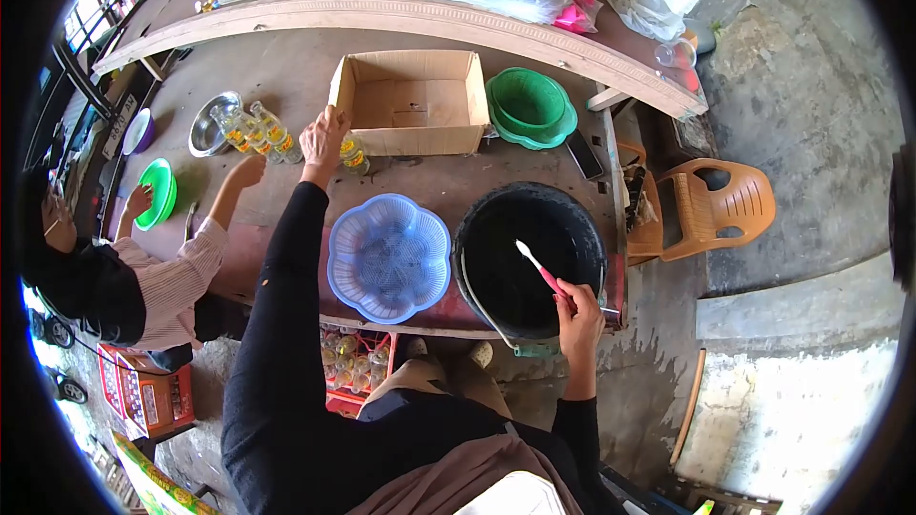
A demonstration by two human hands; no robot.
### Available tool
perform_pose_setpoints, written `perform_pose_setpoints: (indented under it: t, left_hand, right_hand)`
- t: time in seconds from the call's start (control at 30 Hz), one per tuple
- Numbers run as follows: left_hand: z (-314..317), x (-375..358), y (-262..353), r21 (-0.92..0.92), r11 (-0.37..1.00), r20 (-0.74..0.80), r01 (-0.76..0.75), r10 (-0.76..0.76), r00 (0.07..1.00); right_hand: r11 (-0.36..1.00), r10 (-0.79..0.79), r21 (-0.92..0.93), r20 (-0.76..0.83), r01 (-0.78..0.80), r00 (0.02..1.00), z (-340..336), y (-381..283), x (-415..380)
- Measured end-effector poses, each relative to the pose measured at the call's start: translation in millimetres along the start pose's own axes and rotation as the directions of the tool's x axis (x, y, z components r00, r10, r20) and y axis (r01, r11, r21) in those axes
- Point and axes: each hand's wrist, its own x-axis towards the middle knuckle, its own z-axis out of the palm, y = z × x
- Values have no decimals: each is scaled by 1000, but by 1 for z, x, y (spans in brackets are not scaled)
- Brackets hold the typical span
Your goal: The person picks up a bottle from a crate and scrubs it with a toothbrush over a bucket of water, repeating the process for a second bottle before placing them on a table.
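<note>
My left hand (322,141) is stretched over the table, fingers closed at the neck of a small glass bottle (355,158) with a yellow-orange label. The bottle stands at the near left corner of a cardboard box (410,140); my fingers partly hide its top. My right hand (578,317) grips a pink-handled toothbrush (542,270), its white bristle head pointing up and left over a black bucket (468,229). The bucket's inside is dark, so its contents cannot be made out. A blue-purple plastic basket (389,257) sits left of the bucket.
Several labelled bottles (258,136) stand near a metal bowl (203,129). A co-worker's hand (248,172) is close by, another by a green basin (157,193). Nested green basins (530,105) and a phone (584,154) lie right of the box. An orange chair (718,210) stands right.
</note>
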Motion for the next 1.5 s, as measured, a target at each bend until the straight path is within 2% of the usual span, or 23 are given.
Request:
perform_pose_setpoints:
  t: [0.17,0.33,0.57,0.7,0.83,0.97,1.03,1.1,1.13,1.23,1.27,1.3,1.37,1.5]
  left_hand:
    - [2,11,-6,16,999,10,44,-44,999]
    - [15,22,-25,58,998,-38,29,-27,999]
    - [-3,10,-35,62,998,-72,21,-16,997]
    - [-8,-3,-32,58,998,-70,8,-4,998]
    - [-17,-12,-39,55,998,4,41,-41,999]
    - [-24,-11,-54,38,996,-6,82,-82,997]
    - [-32,-12,-52,-83,993,-72,82,-88,994]
    - [-40,-13,-52,-81,993,-57,91,-96,994]
    - [-44,-15,-52,-81,992,-40,100,-104,994]
    - [-45,-22,-56,11,982,49,191,-191,980]
    - [-47,-26,-57,11,983,13,182,-182,983]
    - [-48,-29,-58,20,982,9,190,-190,982]
    - [-46,-35,-61,27,977,-18,209,-209,978]
    - [-57,-42,-59,64,976,-63,209,-205,977]
  right_hand:
    - [999,-4,-50,21,5,1000,-1,-1,0]
    - [999,-9,-50,24,10,1000,-1,-3,0]
    - [999,-11,-49,15,12,1000,0,-2,1]
    - [999,-15,-33,10,15,1000,1,0,1]
    - [999,-24,-26,15,24,1000,0,1,0]
    - [999,-4,-51,41,6,999,-1,0,1]
    - [998,14,-63,46,-11,999,-1,0,1]
    - [980,-34,-194,60,46,998,-4,1,3]
    - [987,-31,-154,110,48,993,-7,2,6]
    - [984,-89,-144,93,102,992,-17,-15,26]
    - [993,-91,-69,82,97,992,-17,-22,36]
    - [979,-127,-151,92,140,988,-19,-33,47]
    - [974,-132,-164,149,157,980,-13,-41,72]
    - [927,-325,-126,208,354,923,20,-58,120]
